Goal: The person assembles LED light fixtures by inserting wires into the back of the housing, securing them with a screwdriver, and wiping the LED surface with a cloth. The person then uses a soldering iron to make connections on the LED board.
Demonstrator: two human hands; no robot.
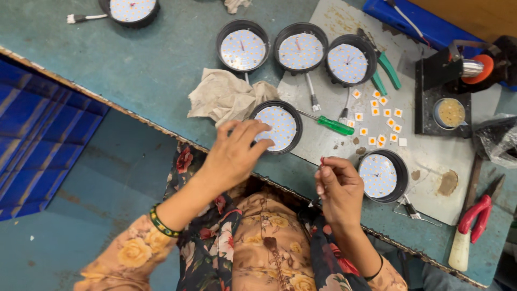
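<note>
Up close, the left hand spreads its fingers over the rim of a round black lamp housing with a white dotted disc, at the near edge of the teal bench. Beside it, the right hand pinches a thin red-tipped wire. Small white-and-orange square chips lie scattered on a grey mat, near a green-handled screwdriver. Blue crates stand on the floor to the left.

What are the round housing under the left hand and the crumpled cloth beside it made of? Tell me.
Round housing: likely black moulded plastic, matte, with a smooth even rim; coated metal is possible. Its white disc looks like a circuit board dotted with small yellow chips. Crumpled cloth: beige woven fabric, soft folds, dull and stained. The left hand touches the housing's edge.
</note>
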